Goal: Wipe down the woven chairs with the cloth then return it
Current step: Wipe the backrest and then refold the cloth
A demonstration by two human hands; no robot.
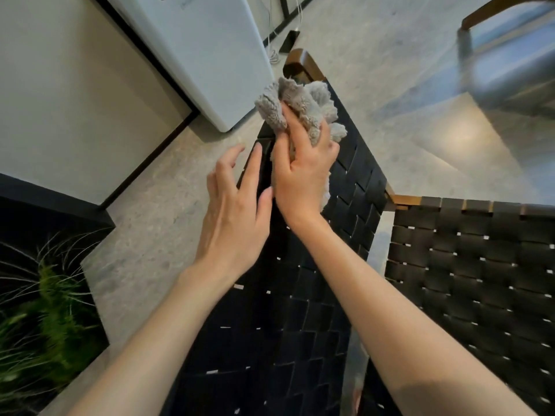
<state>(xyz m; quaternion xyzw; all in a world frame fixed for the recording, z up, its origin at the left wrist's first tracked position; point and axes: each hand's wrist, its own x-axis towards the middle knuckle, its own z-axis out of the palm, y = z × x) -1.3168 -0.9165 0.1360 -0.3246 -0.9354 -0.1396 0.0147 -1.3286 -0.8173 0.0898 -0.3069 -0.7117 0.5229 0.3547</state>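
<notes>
Gripping the grey cloth [303, 108] with the right hand [303, 175], fingers curled round it, up at the top of the black woven chair [357, 187] by its wooden corner [300, 63]. Spreading the left hand [234, 217] just beside, fingers straight, holding nothing, at the chair's edge. Off right, a second woven chair [474, 280]; upper left, a white appliance [204, 49]; lower left, a green plant [51, 325].

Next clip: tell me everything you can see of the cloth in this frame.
The cloth is pale grey-beige with a looped, terry-like pile, crumpled into a loose bunch. The right hand grips it, fingers curled round it, folds sticking out above and a paler edge below the palm. It lies against the black woven straps of the near chair, close to a wooden corner. The left hand is beside it, apparently not touching.
</notes>
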